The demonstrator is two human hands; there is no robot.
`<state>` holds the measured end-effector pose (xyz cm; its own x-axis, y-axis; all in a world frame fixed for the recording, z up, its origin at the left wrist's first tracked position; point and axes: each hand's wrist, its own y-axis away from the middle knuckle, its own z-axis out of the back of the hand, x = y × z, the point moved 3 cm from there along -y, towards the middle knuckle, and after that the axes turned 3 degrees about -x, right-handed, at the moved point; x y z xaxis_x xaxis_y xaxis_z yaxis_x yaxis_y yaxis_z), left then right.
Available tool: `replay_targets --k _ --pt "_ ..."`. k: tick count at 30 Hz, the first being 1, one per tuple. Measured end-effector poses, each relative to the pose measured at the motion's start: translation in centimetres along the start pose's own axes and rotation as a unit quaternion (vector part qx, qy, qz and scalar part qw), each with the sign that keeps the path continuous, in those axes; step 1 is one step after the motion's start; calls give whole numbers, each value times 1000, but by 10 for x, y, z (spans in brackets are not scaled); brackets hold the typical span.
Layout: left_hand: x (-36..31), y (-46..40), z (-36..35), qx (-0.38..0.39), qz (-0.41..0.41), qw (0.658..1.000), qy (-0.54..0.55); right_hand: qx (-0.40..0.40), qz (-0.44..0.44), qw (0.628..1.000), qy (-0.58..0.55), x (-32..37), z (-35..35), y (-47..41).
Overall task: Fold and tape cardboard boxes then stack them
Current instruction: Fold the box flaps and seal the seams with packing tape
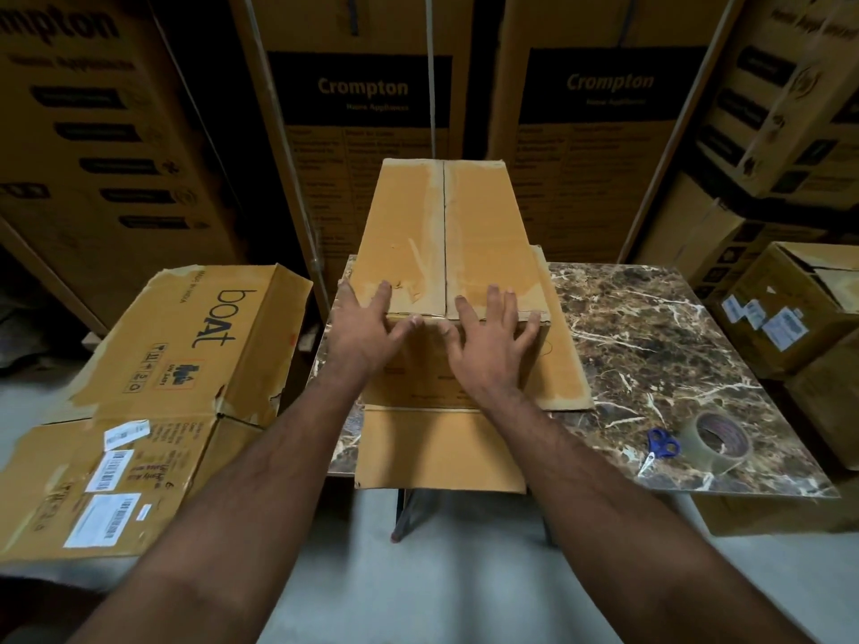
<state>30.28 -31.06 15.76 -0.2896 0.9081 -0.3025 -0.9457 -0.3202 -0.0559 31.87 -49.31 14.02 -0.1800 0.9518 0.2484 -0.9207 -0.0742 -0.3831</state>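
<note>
Left hand (367, 330) and right hand (488, 346), each grip spread flat (fingers straight, nothing clasped), press the near top edge of the corrugated cardboard box (446, 230) on the marble-patterned worktop (660, 341).

The two tall boxes (358, 109) at the back say "Crompton" in yellow letters on a black band — the small words under it are too blurry to read — and the flat box (186, 364) on the left says "boAt" in big dark letters.
</note>
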Motion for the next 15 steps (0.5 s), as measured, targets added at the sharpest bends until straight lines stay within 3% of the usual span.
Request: replay_targets --k 4,9,13,15 --pt "-10 17 8 -17 43 999 19 90 -131 983 -97 30 3 0" --pt "-26 57 25 -11 87 996 -19 106 -113 978 -141 30 13 -8" --pt "-62 70 34 28 4 999 -29 59 -229 967 -96 10 32 -30" --pt "-71 70 33 52 -35 998 -26 56 -239 968 -55 6 33 -30"
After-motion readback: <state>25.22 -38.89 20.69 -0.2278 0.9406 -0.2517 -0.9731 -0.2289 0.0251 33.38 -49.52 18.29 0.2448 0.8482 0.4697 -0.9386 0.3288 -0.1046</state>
